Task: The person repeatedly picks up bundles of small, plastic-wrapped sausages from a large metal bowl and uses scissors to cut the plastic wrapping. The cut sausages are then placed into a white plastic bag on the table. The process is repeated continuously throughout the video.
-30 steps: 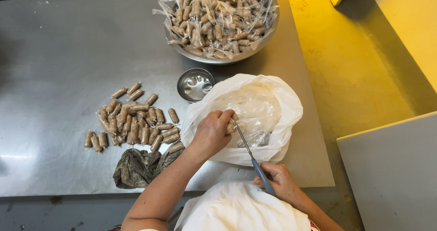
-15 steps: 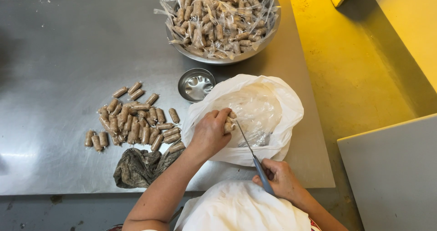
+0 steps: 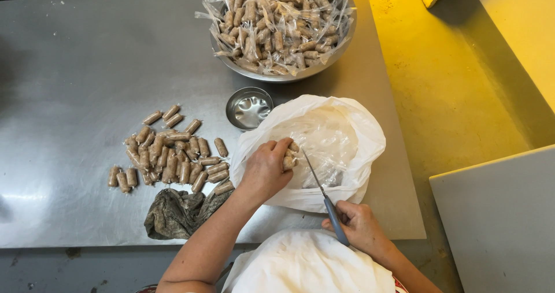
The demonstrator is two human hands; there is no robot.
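From the head view, looking down on a steel table (image 3: 69,56), the left hand (image 3: 267,169) is curled closed around a small brown wrapped roll (image 3: 288,157), pinching it at the fingertips above an open white plastic bag (image 3: 347,131). The roll's long axis runs roughly away from the person, tilted a little to the right, and its exposed end points toward the blade. The right hand (image 3: 361,226) sits nearer the person's body, at the table's near edge, fingers wrapped tight on the blue-grey handle of a thin knife (image 3: 321,192). The blade slants up and to the left, its tip just beside the roll's end; whether they touch I cannot tell. So the roll lies up and to the left of the right hand, a blade's length off, and the left hand is the one on it.

The left forearm comes in diagonally from below, wrist bent down over the bag. Left of it lies a pile of cut rolls (image 3: 170,151), a dark rag (image 3: 176,212) near them, a small empty metal dish (image 3: 250,107) beyond, and a large metal bowl (image 3: 283,73) heaped with wrapped rolls at the far edge.
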